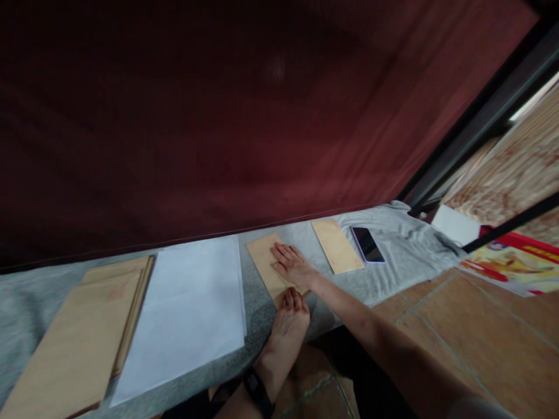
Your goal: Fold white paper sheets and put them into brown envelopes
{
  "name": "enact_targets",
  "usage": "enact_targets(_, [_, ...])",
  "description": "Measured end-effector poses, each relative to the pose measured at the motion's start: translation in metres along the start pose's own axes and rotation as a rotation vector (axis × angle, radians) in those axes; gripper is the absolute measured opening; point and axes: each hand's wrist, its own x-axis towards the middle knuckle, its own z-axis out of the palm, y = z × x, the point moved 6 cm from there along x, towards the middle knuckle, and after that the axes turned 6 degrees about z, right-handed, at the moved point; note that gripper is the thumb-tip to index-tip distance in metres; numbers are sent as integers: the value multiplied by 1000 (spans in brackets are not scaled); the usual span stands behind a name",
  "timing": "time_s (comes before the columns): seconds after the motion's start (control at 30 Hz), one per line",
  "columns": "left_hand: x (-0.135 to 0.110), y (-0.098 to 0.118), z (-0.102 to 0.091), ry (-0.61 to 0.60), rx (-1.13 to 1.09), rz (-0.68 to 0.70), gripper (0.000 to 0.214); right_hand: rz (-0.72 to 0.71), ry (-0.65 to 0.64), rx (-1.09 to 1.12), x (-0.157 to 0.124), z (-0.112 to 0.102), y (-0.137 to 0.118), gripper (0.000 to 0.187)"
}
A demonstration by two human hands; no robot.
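A brown envelope (pixel 265 260) lies on the grey cloth (pixel 406 250) in the middle of the surface. My right hand (pixel 292 265) lies flat on it, fingers stretched out toward the far left. My left hand (pixel 289 319), with a black watch (pixel 257 391) on the wrist, reaches in from below. Its fingers are bent and pressed together on the envelope's near end. A second brown envelope (pixel 336 245) lies to the right, untouched.
A white sheet of paper (pixel 192 311) lies left of the hands, and a stack of brown envelopes (pixel 82 337) is further left. A dark phone (pixel 367 244) rests at the right. A dark red curtain (pixel 218 116) hangs behind. Tiled floor (pixel 471 326) lies right.
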Motion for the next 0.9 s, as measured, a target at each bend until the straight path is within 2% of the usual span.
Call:
enact_targets(0.2, [-1,-1,6,-32,-44,-8,39,-30,-84,41,-26,-3,8,58])
enact_targets(0.5, [5,-10,-4,-59,-54,-12,36,-81,-147,146,-74,-17,11,54])
enact_targets(0.63, [2,-11,-3,-39,-78,-27,40,-101,-174,204,-82,-21,14,55])
enact_targets(0.77, [-2,-15,5,-87,-104,-66,41,-115,-240,261,-85,-26,22,58])
enact_targets(0.9, [-4,-20,9,-115,-66,-77,42,-169,-305,350,-90,-35,28,69])
